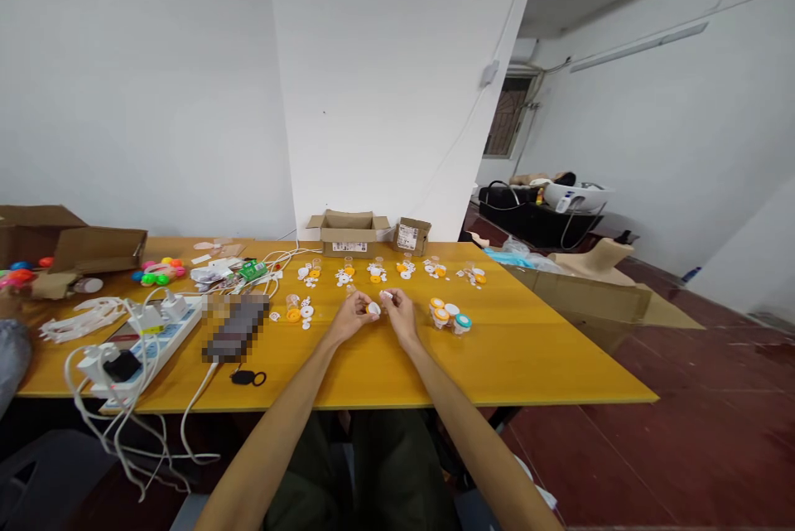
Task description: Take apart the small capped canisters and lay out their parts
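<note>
Both hands meet above the middle of the yellow table. My left hand (353,317) is closed on a round orange-and-white lid (373,309). Just to its right, my right hand (398,314) pinches a small white piece (386,295), too small to make out fully. To the right stands a cluster of small clear jars with orange, white and teal lids (461,321). On the left lie an orange ring (293,316), a white disc (306,311) and a clear cup (292,301). Behind my hands runs a row of similar orange rings, white parts and clear cups (376,274).
An open cardboard box (349,237) and a smaller box (411,236) stand by the wall. On the left are a power strip (155,349) with tangled white cables, a dark phone-like device (239,328), a black key fob (243,378) and colourful balls (158,272).
</note>
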The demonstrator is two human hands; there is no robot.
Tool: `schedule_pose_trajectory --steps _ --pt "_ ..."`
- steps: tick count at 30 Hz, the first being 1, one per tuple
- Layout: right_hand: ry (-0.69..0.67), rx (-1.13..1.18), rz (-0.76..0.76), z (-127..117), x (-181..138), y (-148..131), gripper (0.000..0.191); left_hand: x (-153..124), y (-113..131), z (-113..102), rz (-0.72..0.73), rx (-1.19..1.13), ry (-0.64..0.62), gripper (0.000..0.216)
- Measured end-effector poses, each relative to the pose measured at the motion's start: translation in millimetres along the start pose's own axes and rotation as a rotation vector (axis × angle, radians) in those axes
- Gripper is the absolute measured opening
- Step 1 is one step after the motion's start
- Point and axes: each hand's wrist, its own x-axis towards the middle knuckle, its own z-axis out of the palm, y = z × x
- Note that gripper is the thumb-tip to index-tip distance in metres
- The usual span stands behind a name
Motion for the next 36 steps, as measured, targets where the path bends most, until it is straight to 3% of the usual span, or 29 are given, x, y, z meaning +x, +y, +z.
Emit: schedule_pose_trajectory --steps 8,13,16,22,27,36 --pt "0.024 -0.066 -0.051 1 -1 -6 0.028 -2 0 5 0.054 0.073 -0.116 0.028" --pt "0.035 -0.103 -0.062 0 0 -7 0.022 -3 -2 4 0.113 0.232 -0.110 0.019" --pt "0.036 -0.141 -0.065 -1 0 -8 0.017 -5 -1 4 0.121 0.273 -0.111 0.024" --pt "-0.022 -0.224 -0.153 3 -6 -13 0.006 -8 11 6 0.223 0.338 0.005 0.027" --pt "-0.020 -0.264 -0.210 3 -7 -18 0.006 -11 19 6 0.308 0.356 -0.021 0.035" --pt "-0.150 -0.336 -0.302 4 -15 -25 0.011 -4 14 2 0.256 0.282 0.139 0.019"
